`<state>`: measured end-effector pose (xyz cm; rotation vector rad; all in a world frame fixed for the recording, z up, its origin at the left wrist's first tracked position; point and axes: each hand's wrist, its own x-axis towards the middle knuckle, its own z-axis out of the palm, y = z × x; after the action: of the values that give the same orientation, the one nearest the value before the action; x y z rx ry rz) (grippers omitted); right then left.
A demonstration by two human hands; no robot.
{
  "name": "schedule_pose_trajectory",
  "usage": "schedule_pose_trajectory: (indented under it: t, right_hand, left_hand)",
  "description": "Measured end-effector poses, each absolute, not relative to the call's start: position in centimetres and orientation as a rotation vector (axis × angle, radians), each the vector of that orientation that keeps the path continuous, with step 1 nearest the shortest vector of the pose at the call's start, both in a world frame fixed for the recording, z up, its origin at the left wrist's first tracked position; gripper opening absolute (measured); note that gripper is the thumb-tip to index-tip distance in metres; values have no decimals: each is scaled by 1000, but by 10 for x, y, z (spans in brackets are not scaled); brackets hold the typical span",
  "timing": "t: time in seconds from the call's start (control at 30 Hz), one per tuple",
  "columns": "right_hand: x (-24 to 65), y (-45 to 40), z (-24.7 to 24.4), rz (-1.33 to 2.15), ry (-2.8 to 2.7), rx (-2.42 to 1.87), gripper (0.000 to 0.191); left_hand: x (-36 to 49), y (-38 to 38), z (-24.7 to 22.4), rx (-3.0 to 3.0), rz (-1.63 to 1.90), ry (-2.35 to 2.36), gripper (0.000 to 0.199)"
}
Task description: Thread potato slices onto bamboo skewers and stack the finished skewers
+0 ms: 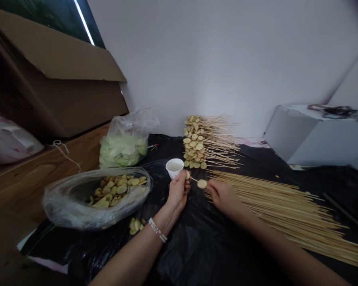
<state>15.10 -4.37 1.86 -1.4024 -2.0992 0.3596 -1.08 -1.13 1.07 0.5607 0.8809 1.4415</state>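
My left hand (179,188), with a beaded bracelet on its wrist, is closed around potato slices just in front of a white paper cup (175,166). A thin stick (193,179) runs from those slices to a round potato slice (202,184) threaded on it. The fingers of my right hand (222,194) are pinched together at the right side of that slice, on the skewer. Beyond the hands, finished-looking potato skewers (193,145) lie stacked with their sticks pointing right. Bare bamboo sticks (274,210) spread out to the right.
An open plastic bag of potato slices (98,198) lies at the left, with a few loose slices (135,225) near it. Behind stands a bag of pale green vegetable (123,147). A cardboard box (77,99) is at the back left, a white box (322,135) at the right.
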Motion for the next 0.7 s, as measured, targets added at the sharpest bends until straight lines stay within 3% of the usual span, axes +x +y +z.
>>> schedule_pose_trajectory:
  t: [0.13,0.3,0.5,0.7]
  right_hand:
    - [149,-45,18,485,-2054,-1415,20]
    - [148,-47,11,246,-2135,-1396,24]
    - [147,-45,14,510,-1999,-1438,21]
    - [142,-50,13,416,-2001,-1408,21]
  left_hand:
    - [-10,-12,9,603,1441,875,36]
    - [-8,-13,9,592,1448,897,37]
    - [-7,-15,8,616,1439,916,39]
    - [-6,-15,8,628,1459,917,40]
